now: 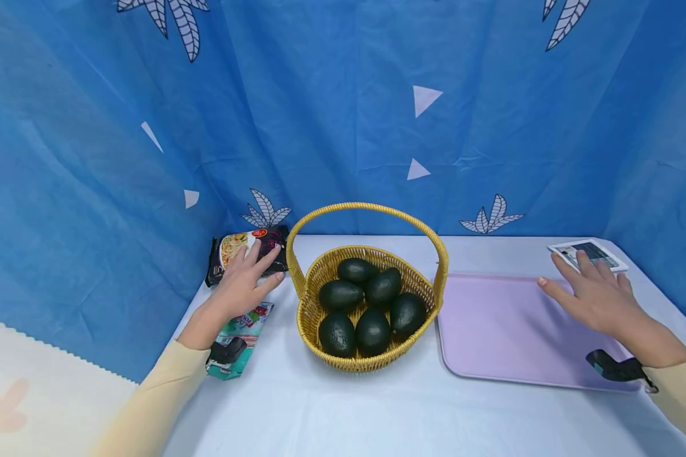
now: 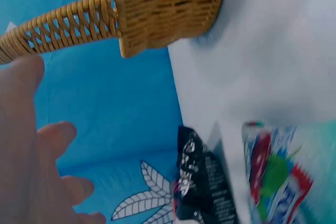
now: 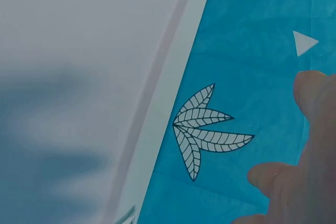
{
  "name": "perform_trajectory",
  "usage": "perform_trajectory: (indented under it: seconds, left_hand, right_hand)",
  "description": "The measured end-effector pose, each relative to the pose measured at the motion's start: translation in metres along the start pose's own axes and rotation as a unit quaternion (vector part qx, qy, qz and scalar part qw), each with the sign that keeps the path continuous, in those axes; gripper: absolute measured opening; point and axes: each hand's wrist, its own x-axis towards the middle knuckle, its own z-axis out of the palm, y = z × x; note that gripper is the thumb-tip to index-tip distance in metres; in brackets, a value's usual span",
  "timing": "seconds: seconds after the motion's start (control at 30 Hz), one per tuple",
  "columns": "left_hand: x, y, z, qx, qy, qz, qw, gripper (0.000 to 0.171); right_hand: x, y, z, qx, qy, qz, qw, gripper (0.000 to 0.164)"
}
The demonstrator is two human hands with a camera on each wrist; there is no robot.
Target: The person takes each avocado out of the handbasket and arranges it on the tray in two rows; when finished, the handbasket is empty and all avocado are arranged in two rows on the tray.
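Observation:
A yellow woven basket [image 1: 371,363] with a tall arched handle stands mid-table, holding several dark green avocados [image 1: 373,331]. To its left my left hand [image 1: 237,289] hovers with spread fingers, nearest the basket and a black noodle packet [image 1: 277,238]. In the left wrist view the basket [image 2: 168,9] shows beside the thumb, and the hand holds nothing. My right hand [image 1: 597,295] is spread above a pale purple tray [image 1: 491,330], apart from it. Part of that tray [image 3: 79,24] and the hand's shadow appear in the right wrist view.
A green packet [image 1: 242,343] lies under the left wrist, partly hidden by it. At the back right corner is a white-framed flat item [image 1: 591,251], partly behind the right fingers. Blue curtain [image 1: 331,127] encloses the back and sides of the white table [image 1: 343,419].

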Motion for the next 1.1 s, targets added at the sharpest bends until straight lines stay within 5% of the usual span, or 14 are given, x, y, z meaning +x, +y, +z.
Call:
perform_trajectory:
  seconds: [0.33, 0.57, 0.9, 1.1]
  left_hand:
    - [-0.007, 0.009, 0.025, -0.094, -0.009, 0.022, 0.9953, 0.075]
    - [-0.007, 0.015, 0.051, -0.183, -0.007, 0.037, 0.9824, 0.074]
    - [-0.005, 0.027, 0.078, -0.347, 0.005, 0.026, 0.9376, 0.063]
    - [-0.004, 0.031, 0.083, -0.415, 0.005, -0.028, 0.9092, 0.057]
  right_hand:
    - [-0.001, 0.000, 0.003, 0.001, 0.003, 0.001, 1.000, 0.086]
    - [-0.003, -0.001, 0.007, 0.009, 0.002, 0.004, 1.000, 0.087]
    - [-0.003, -0.004, 0.008, 0.011, 0.008, 0.001, 1.000, 0.087]
    - [-0.004, -0.009, 0.007, 0.012, 0.015, -0.008, 1.000, 0.085]
